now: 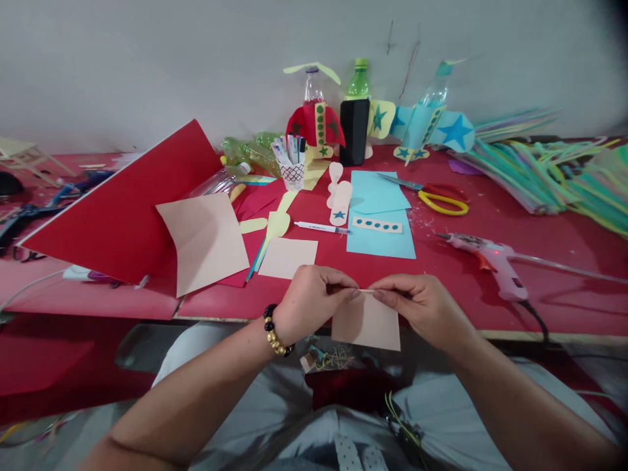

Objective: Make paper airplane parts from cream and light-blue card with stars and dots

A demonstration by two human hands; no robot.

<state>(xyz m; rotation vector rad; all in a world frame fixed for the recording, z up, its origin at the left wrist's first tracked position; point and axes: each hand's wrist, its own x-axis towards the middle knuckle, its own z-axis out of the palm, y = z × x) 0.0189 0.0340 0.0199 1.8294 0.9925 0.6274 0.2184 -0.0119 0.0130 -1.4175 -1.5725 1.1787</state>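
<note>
Paper (371, 325) pinched along its far edge, overhanging the table (426, 255)

The left hand (314, 294) has its thumb and fingers closed on the far edge of the paper, and the right hand (434, 304) does the same just beside it, fingertips near each other. Between them that edge looks narrowly folded or rolled. The rest of the paper reaches past the near edge of the table, above the lap (279, 399). If one hand presses harder than the other, the fold could run crooked; a loosened pinch could let it spring open, or drop the paper.

Just left and farther in lies a pale square (288, 258), with a white pen (316, 227) beyond it. Straight ahead are light blue sheets (380, 246), under a dotted strip (377, 226) and the blades of the scissors (444, 204). Tugging those sheets could shift the scissors.

To the right, a pink glue gun (503, 268) lies with its light lit, so its nozzle (444, 236) may be hot; a careless sweep of the right hand might meet it. Its cable (536, 318) drops over the near edge, where a snag could drag it down.
</note>
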